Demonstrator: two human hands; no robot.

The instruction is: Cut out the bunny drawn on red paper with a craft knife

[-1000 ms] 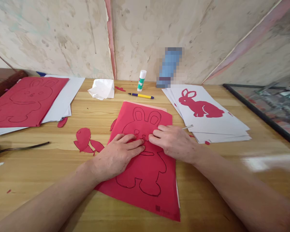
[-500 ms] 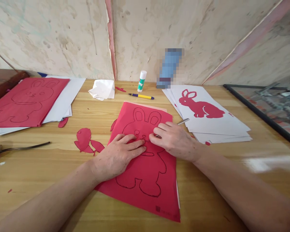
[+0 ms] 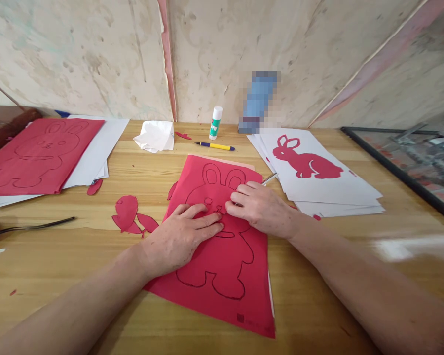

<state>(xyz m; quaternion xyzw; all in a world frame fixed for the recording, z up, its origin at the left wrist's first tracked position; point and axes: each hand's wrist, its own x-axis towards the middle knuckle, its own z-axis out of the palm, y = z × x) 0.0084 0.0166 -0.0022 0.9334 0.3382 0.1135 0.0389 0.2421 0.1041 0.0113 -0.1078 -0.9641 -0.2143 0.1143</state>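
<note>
A red paper sheet (image 3: 222,266) with a rabbit outlined in black lies in front of me, over lighter paper that peeks out at its edges. My left hand (image 3: 185,231) rests flat on it, fingers stretched across the rabbit's cheek towards the mouth. Curled on the rabbit's face, my right hand (image 3: 259,207) grips a slim silver pen-shaped tool (image 3: 270,178). Its rear end sticks out behind the fingers; the working tip is hidden under them. Left of the sheet lie red paper cut-outs (image 3: 126,212).
A second red rabbit sheet (image 3: 40,153) lies on white papers at the left. White sheets bearing a red rabbit cut-out (image 3: 311,162) are at the right, near a black-edged panel (image 3: 403,177). Behind are a glue stick (image 3: 215,123), a yellow-blue pen (image 3: 214,146) and a crumpled tissue (image 3: 154,136).
My right hand has shifted slightly left across the rabbit's face, and the silver tool's rear end has moved left and up with it. My left hand stays in place on the sheet.
</note>
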